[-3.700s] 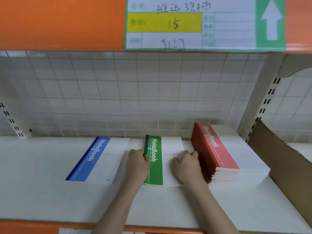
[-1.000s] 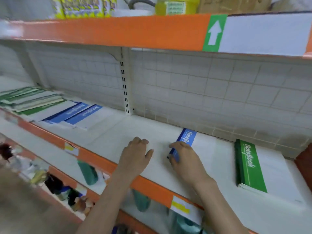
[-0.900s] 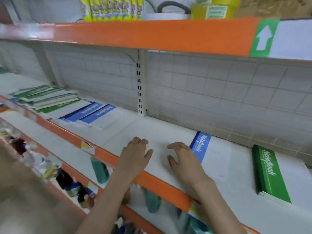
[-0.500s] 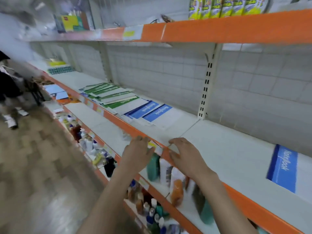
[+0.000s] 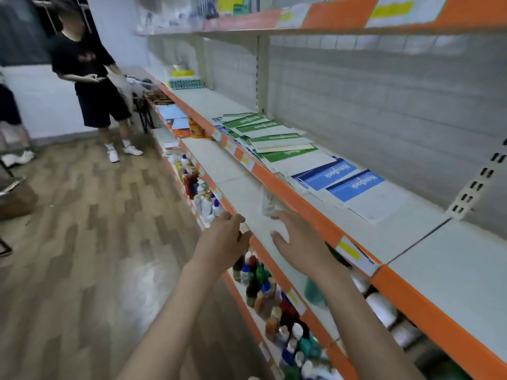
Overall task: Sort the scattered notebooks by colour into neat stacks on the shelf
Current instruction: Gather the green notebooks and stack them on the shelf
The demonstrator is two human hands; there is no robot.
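Observation:
Scattered notebooks lie on the white shelf with the orange front edge. Two blue notebooks lie side by side nearest to me. Beyond them sprawl several green notebooks, fanned and overlapping. My left hand and my right hand hover in the air in front of the shelf, below and to the left of the blue notebooks. Both hold nothing, their fingers relaxed and spread. The sorted stacks are out of view.
A lower shelf juts out under my hands, with bottles crowded beneath it. A person in black stands at the far end of the aisle on the wooden floor. An upper orange shelf overhangs.
My view has swung left along the aisle, away from the sorted stacks. My hands left the blue notebook and the shelf top; they now hang empty in front of the shelf edge.

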